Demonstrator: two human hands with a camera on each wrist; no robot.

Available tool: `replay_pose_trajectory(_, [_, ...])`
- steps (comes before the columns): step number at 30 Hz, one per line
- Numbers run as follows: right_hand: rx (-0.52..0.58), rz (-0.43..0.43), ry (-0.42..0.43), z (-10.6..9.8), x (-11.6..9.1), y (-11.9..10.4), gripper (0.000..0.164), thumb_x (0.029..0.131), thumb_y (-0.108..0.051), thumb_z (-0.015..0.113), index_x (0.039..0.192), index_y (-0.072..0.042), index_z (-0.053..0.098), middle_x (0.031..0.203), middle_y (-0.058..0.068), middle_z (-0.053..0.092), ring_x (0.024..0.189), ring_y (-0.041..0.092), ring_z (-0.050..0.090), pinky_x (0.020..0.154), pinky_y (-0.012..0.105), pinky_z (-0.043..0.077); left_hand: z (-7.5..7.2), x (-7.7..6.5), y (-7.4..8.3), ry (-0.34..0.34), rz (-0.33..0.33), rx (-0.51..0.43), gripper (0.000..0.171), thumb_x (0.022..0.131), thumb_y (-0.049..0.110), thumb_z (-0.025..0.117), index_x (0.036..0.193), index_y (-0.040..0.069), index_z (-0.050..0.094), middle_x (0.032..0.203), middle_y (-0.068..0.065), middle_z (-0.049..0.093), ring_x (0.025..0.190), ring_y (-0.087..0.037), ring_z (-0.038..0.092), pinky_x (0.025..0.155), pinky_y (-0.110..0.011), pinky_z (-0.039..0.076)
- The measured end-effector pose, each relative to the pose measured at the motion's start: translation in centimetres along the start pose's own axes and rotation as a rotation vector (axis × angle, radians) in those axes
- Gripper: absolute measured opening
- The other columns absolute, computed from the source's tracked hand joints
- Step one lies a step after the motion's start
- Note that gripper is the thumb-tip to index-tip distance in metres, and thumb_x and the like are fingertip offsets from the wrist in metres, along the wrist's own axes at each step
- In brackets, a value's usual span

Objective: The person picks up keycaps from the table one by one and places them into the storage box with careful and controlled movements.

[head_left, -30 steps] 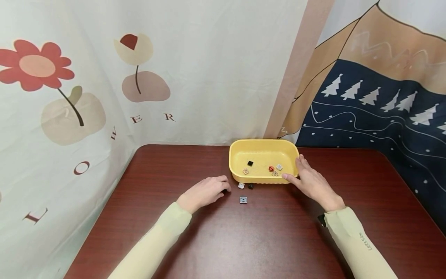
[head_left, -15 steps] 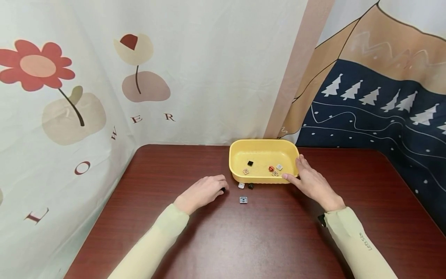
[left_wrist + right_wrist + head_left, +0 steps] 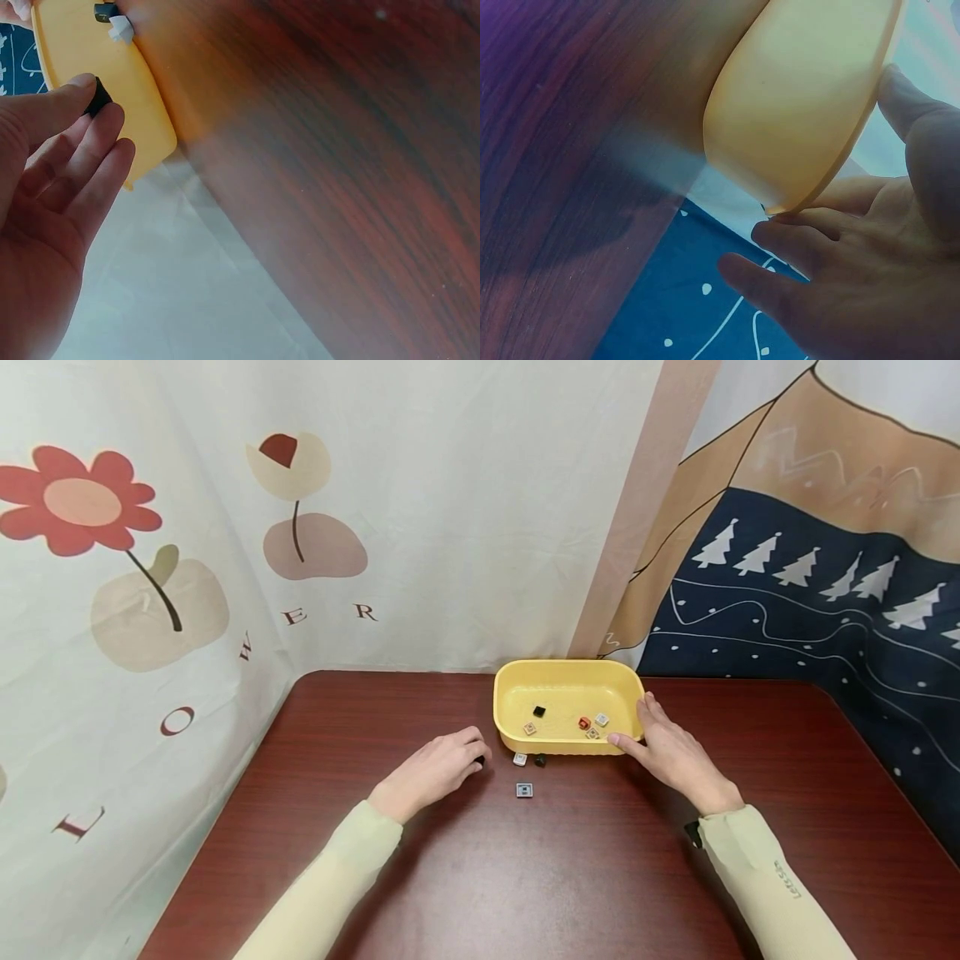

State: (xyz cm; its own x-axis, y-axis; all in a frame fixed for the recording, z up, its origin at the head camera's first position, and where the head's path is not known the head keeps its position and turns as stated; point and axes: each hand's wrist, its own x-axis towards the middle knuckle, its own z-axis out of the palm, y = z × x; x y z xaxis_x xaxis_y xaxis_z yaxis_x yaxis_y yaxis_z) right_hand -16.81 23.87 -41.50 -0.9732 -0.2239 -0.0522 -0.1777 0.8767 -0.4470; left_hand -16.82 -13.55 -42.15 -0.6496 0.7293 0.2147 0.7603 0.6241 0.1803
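Left hand (image 3: 433,770) shifted slightly leftward, pinching black piece (image 3: 98,97).

Head view: set high and back, faced forward and down, so that tabletop (image 3: 570,868) and cloth backdrop (image 3: 465,527) are both taken in.
Left wrist view: set close to the left fingers (image 3: 101,139) (and tilted), with the yellow basin (image 3: 146,112) caught at upper left.
Right wrist view: brought nearer the basin's outer wall, with the right fingers (image 3: 795,244) framed at lower right.
Shared: the basin is seen by all three; the white piece (image 3: 520,760) by head and left wrist.
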Motion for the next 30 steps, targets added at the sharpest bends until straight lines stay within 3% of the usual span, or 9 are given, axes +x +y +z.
replay_pose_trajectory(5, [-0.005, -0.002, 0.0, 0.0, 0.0, 0.0, 0.098, 0.103, -0.053, 0.059, 0.157, 0.017, 0.017, 0.165, 0.037, 0.008, 0.15, 0.053, 0.022, 0.117, 0.065, 0.026, -0.2, 0.0, 0.1, 0.033, 0.004, -0.024, 0.013, 0.095, 0.002, 0.074, 0.106, 0.009, 0.074, 0.104, -0.001, 0.061, 0.089, -0.015, 0.067, 0.079, -0.027, 0.055])
replay_pose_trajectory(18, [-0.007, -0.009, 0.004, -0.1, -0.1, 0.0, 0.099, 0.102, -0.055, 0.059, 0.157, 0.016, 0.017, 0.165, 0.037, 0.008, 0.15, 0.053, 0.022, 0.117, 0.064, 0.026, -0.6, 0.8, 0.3, 0.211, 0.072, -0.05, 0.02, 0.095, 0.001, 0.073, 0.115, 0.006, 0.074, 0.111, -0.001, 0.062, 0.099, -0.014, 0.066, 0.087, -0.025, 0.054])
replay_pose_trajectory(23, [-0.005, -0.008, 0.003, -0.1, -0.1, 0.0, 0.099, 0.102, -0.054, 0.059, 0.157, 0.016, 0.017, 0.165, 0.037, 0.008, 0.15, 0.053, 0.022, 0.117, 0.064, 0.026, -0.7, 1.3, 0.5, 0.274, 0.067, -0.102, 0.022, 0.095, -0.001, 0.073, 0.117, 0.004, 0.074, 0.115, -0.001, 0.063, 0.104, -0.015, 0.065, 0.092, -0.026, 0.053])
replay_pose_trajectory(30, [-0.004, -0.005, -0.001, -0.1, -0.1, -0.1, 0.1, 0.102, -0.055, 0.059, 0.158, 0.016, 0.016, 0.165, 0.036, 0.008, 0.15, 0.052, 0.022, 0.117, 0.064, 0.026, -0.8, 2.4, 1.3, 0.354, 0.025, -0.137, 0.021, 0.096, 0.002, 0.072, 0.117, 0.006, 0.074, 0.116, -0.002, 0.064, 0.101, -0.014, 0.066, 0.09, -0.025, 0.054])
